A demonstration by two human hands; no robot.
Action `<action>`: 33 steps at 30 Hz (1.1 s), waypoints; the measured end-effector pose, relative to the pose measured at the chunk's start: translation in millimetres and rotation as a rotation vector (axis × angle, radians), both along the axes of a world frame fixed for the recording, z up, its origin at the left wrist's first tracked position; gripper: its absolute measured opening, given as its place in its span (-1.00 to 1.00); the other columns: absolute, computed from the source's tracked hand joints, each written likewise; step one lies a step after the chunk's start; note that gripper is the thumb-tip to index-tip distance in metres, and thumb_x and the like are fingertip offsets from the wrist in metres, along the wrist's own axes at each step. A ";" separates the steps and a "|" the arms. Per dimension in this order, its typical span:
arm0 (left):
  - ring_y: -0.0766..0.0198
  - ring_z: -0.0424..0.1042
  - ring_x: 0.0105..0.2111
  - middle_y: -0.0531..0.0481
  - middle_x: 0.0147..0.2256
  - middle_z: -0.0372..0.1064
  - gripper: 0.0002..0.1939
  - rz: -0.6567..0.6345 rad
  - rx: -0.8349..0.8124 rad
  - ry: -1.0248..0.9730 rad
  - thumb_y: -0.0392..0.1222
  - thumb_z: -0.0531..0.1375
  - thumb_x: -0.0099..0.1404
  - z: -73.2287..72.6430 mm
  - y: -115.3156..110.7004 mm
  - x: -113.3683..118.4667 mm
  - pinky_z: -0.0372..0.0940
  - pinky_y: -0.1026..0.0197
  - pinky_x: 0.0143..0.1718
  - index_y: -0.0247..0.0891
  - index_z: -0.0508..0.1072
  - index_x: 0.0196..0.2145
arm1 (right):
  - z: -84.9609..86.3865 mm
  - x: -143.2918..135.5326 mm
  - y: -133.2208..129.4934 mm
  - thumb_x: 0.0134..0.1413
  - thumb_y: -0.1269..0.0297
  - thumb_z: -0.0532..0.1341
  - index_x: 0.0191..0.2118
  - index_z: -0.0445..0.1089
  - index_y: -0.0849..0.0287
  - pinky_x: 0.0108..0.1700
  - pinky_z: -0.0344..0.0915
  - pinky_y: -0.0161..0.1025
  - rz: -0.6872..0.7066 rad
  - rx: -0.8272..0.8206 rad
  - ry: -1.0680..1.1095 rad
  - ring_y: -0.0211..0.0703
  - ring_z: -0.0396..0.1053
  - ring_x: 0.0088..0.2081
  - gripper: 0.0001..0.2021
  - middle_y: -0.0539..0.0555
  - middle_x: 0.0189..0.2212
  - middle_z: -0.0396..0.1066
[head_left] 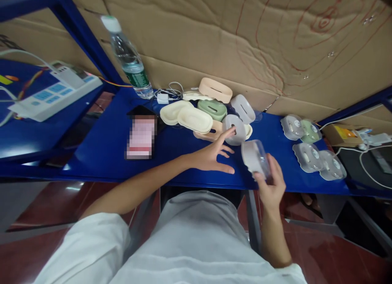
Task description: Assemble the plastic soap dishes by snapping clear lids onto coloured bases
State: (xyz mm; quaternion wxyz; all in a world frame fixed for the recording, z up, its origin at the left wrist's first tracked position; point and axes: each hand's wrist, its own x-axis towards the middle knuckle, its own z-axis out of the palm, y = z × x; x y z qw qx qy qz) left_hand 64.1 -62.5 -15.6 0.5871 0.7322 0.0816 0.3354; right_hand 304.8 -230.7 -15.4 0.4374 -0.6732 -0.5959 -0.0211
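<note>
Grey case (251, 153) clamped between thumb and fingers of right hand (272, 186), one o'clock. Left hand (211, 155) held with fingers apart at grey shell (234, 133); contact unclear. Four clear-covered cases (307, 156) set at two o'clock, seemingly finished; loose shells (195, 119) piled at twelve, apparently left undone.

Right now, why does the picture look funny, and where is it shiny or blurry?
In the head view, chunky squares hide the phone's screen; the head view shows pale glare on the blue surface at far left and the red floor; the head view is slightly soft, though the left hand and right hand show clearly enough.
</note>
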 end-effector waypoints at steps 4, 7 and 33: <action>-0.13 0.49 0.22 -0.23 0.41 0.19 0.10 0.054 -0.137 -0.095 0.10 0.54 0.20 3.3 9.1 -5.1 0.52 -0.16 0.10 0.24 0.01 0.49 | 28.2 -36.8 47.0 0.26 -0.13 0.38 0.40 0.42 -0.11 0.40 0.35 0.28 0.267 0.002 0.048 0.27 0.41 0.35 -0.35 0.20 0.33 0.45; -0.12 0.47 0.22 -0.17 0.31 0.31 -0.07 0.245 -0.178 -0.189 0.20 0.55 0.15 12.5 25.6 -13.9 0.50 -0.13 0.13 0.12 0.23 0.35 | 46.7 -44.3 98.2 0.22 -0.22 0.38 0.33 0.50 -0.09 0.44 0.31 0.26 0.399 -0.017 0.142 0.25 0.35 0.39 -0.36 0.17 0.34 0.44; 0.14 0.61 -0.23 0.10 -0.33 0.47 -0.46 0.604 -0.610 -0.527 0.22 0.49 0.10 33.5 96.2 -73.3 0.50 0.12 -0.22 -0.06 0.35 -0.17 | 22.7 -35.9 189.0 0.49 0.05 0.17 0.35 0.43 0.02 0.46 0.08 0.33 0.587 -0.121 -0.358 0.22 0.16 0.49 -0.56 0.21 0.42 0.33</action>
